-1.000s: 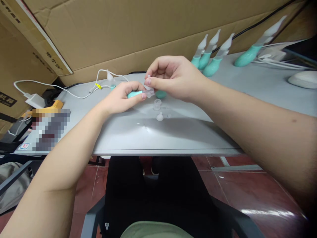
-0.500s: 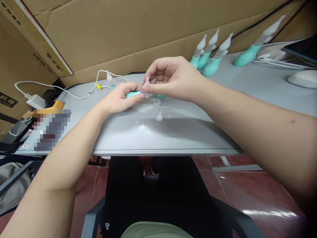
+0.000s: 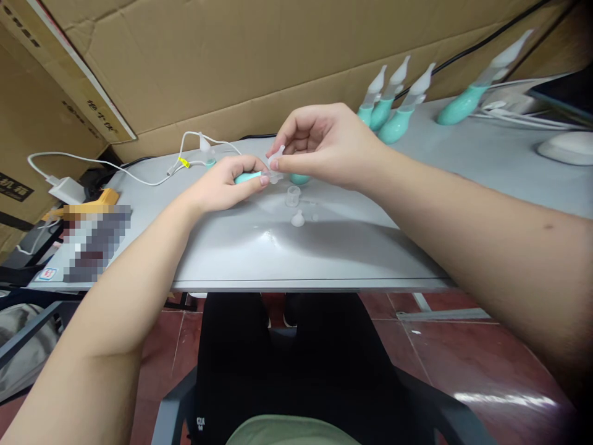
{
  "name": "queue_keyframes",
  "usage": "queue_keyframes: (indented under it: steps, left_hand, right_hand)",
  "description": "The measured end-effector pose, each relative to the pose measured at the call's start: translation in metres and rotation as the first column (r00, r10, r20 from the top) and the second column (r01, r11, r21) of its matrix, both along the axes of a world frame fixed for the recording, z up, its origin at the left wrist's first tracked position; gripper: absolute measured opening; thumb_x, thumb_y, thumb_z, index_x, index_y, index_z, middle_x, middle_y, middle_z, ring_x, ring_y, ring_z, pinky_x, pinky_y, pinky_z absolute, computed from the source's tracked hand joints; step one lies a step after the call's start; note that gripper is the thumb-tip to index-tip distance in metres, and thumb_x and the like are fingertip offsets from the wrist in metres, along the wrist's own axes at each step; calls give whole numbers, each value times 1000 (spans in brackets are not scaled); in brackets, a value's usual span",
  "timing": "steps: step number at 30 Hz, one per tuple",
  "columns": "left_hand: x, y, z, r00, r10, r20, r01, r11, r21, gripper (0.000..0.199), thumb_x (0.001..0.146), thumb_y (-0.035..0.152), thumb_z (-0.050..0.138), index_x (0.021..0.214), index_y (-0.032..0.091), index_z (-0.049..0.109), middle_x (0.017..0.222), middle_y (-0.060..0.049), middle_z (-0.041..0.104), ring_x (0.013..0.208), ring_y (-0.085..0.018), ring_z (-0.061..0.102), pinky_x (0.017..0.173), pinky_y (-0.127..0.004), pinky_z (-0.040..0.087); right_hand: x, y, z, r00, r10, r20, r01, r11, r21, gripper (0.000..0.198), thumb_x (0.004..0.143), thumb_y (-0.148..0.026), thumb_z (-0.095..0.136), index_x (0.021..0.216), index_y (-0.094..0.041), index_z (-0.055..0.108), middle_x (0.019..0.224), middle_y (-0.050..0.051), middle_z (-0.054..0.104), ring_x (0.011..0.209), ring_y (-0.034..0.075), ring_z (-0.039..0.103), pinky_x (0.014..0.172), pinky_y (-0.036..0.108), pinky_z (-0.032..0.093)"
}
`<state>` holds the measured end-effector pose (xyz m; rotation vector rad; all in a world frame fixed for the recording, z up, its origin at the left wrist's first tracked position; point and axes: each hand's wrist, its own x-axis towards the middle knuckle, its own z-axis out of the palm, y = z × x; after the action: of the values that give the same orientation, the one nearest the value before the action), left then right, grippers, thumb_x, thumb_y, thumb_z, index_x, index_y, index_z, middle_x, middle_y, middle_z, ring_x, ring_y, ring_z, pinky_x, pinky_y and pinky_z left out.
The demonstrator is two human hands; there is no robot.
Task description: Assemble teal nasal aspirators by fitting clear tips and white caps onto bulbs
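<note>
My left hand (image 3: pixel 236 183) is closed around a nasal aspirator bulb (image 3: pixel 249 177), teal and partly hidden by the fingers, with a clear collar at its right end. Between the thumb and fingertips of my right hand (image 3: pixel 319 145) is a translucent white nozzle tip (image 3: pixel 277 154), tilted and close against that collar; whether they are joined I cannot tell. Under the right hand another teal bulb (image 3: pixel 299 178) shows in part. Nearer me on the table lie a clear cup-shaped piece (image 3: pixel 293 196), a small white nozzle (image 3: pixel 298 218) and a tiny clear disc (image 3: pixel 315 217).
Several whole aspirators (image 3: pixel 396 123) stand at the back right, one more (image 3: pixel 458 105) leaning beyond them. A white-tipped one (image 3: pixel 204 145) is behind the white cable (image 3: pixel 152 183). A white mouse (image 3: pixel 567 147) sits far right, a yellow tool (image 3: pixel 106 198) left. Cardboard (image 3: pixel 222 62) walls the back.
The nozzle tip in my right hand has tipped from upright toward the right. Both hands are almost where they were, and the loose pieces lie unmoved.
</note>
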<state>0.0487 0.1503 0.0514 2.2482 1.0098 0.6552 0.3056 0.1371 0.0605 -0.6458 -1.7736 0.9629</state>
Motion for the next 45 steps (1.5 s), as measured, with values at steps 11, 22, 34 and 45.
queue_keyframes:
  steps: [11,22,34,45]
  left_hand:
    - [-1,-1,1,1000,5,24,-5,1000,-5,81,93,93,74,105,13,74,104,-6,78,87,-4,63,82,-20,51]
    - [0,0,-1,999,1,34,-1,1000,-2,85,92,98,72,104,14,72,96,-4,73,81,-4,61,77,-20,51]
    - [2,-5,1,999,-36,40,36,999,2,82,95,97,70,101,15,70,91,-3,73,78,-4,57,76,-22,46]
    - [6,-7,2,998,-59,3,59,998,31,87,96,101,62,99,15,69,91,-3,71,81,-3,56,79,-22,44]
  right_hand:
    - [0,1,0,999,-48,-2,48,999,6,34,81,-6,105,80,-29,80,90,2,82,82,24,73,71,37,62]
    - [0,5,0,1000,-2,-21,2,1000,-15,41,80,-17,118,84,-24,78,87,6,78,80,21,69,71,36,58]
    - [0,2,0,1000,5,-16,-5,1000,-14,36,81,-11,112,81,-26,79,93,3,83,85,21,76,77,33,65]
    - [1,7,-5,999,35,-37,-35,999,1,36,83,-15,110,76,-27,77,91,4,83,87,24,78,79,36,65]
